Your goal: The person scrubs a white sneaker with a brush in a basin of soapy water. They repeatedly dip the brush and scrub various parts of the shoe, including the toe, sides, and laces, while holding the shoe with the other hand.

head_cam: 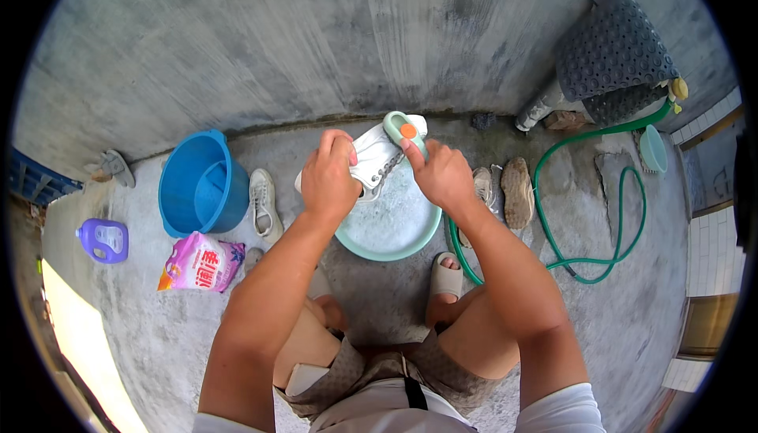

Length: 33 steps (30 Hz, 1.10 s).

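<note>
My left hand (331, 178) grips a white shoe (376, 152) by its near left part, above a pale green basin (388, 255) of sudsy water. A pale green scrubbing brush with an orange button (398, 128) is in my right hand (441, 172), lying against the upper part of the shoe. Its bristles are mostly hidden. The shoe is tilted, with its far end pointing toward the wall. The basin stands on the concrete floor between my feet and the wall.
Left of the basin are a white sneaker (265, 205), a blue tub (228, 196), a detergent bag (204, 264) and a purple bottle (109, 240). To the right lie worn shoes (517, 193) and a green hose (542, 214). A concrete wall (355, 36) rises ahead.
</note>
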{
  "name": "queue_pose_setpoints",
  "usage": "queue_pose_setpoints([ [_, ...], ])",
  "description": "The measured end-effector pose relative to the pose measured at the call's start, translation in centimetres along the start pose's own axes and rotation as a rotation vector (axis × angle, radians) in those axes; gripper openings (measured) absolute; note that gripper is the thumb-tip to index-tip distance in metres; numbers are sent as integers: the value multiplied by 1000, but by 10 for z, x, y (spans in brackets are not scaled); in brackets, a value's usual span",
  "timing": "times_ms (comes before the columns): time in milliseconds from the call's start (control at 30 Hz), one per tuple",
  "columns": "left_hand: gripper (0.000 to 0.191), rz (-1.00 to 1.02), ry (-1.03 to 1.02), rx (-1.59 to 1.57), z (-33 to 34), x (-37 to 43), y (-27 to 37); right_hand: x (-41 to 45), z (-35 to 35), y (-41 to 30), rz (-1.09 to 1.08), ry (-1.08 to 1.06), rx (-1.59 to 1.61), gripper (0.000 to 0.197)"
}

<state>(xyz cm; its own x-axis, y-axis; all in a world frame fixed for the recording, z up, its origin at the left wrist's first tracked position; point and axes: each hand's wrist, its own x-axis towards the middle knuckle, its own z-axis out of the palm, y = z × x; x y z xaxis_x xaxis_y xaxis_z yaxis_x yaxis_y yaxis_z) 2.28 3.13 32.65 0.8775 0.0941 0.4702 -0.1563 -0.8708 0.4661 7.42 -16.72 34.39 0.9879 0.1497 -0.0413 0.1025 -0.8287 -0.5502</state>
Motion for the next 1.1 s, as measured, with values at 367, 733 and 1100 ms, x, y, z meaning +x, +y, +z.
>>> queue_pose_setpoints([
  [367, 39, -361, -69, -418, 13, 8, -6, 6, 0, 8, -45, 78, -34, 64],
  [733, 36, -661, -227, -704, 27, 3, -21, 3, -2, 19, 5, 12, 6, 70],
  [1100, 37, -780, -236, -810, 16, 8, -17, -2, 2, 11, 3, -7, 60, 65],
])
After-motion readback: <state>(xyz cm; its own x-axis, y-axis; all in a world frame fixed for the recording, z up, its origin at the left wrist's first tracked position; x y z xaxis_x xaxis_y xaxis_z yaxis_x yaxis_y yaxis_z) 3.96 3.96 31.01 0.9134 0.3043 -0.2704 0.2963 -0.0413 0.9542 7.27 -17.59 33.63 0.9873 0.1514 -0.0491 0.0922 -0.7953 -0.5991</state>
